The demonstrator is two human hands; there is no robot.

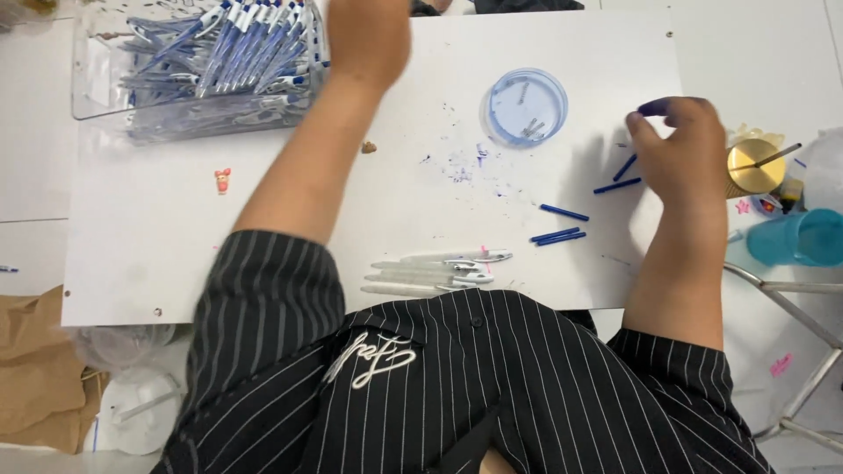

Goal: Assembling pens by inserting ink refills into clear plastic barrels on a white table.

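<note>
My left hand (pixel 369 35) reaches to the far edge of the white board (pixel 158 228), beside a clear plastic box (pixel 97 88) filled with several blue-and-white pens (pixel 246 44). The hand is blurred and what it holds is unclear. My right hand (pixel 680 149) hovers at the board's right edge with curled fingers, one fingertip dark blue. Thin blue rods lie just beside it (pixel 616 185) and further left (pixel 564 212), (pixel 558 236). A few clear pen barrels (pixel 439 272) lie close to my chest.
A round, clear blue dish (pixel 525 107) holding small parts stands mid-board, with blue ink specks (pixel 461 167) beside it. A gold-coloured cup (pixel 753 165) and a teal cup (pixel 799 237) stand at the right. A small red figure (pixel 223 180) lies left. A brown paper bag (pixel 35 369) is bottom left.
</note>
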